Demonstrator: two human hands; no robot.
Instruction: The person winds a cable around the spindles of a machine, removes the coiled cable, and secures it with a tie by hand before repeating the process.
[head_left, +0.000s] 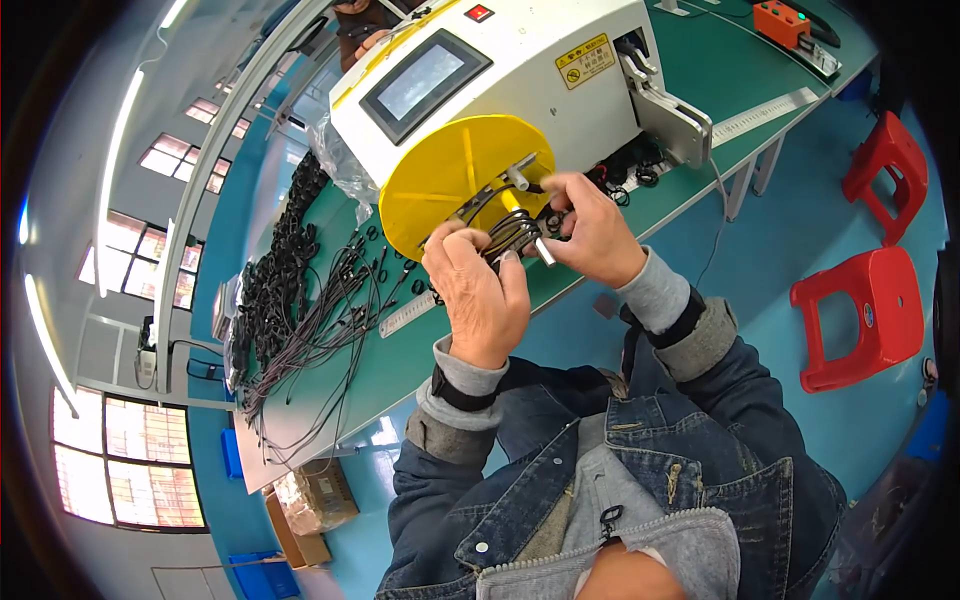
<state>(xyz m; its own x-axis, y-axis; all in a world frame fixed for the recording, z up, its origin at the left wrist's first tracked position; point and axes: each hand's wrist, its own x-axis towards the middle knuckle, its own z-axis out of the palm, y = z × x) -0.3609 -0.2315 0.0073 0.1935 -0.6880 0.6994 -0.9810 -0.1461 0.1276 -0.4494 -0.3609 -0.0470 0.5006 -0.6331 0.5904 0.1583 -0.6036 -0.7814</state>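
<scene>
A coil of black cable (512,232) is wound around the pegs at the front of a yellow disc (425,185). The disc is mounted on a white winding machine (530,70) with a touchscreen (425,85). From the left, my left hand (477,290) curls its fingers around the near side of the coil, thumb against the loops. My right hand (600,232) is closed at the coil's right side, with fingers bent by a black cable end and slightly blurred. Between the hands a bright metal peg (544,252) sticks out. My fingertips partly hide the loops.
Long loose black cables (330,310) lie on the green table (375,375) at left, beside a heap of coiled ones (275,270). A steel ruler (765,115) runs along the table edge. Red stools (865,320) stand at right; a cardboard box (325,495) is below left. Another person's hand (372,42) shows behind the machine.
</scene>
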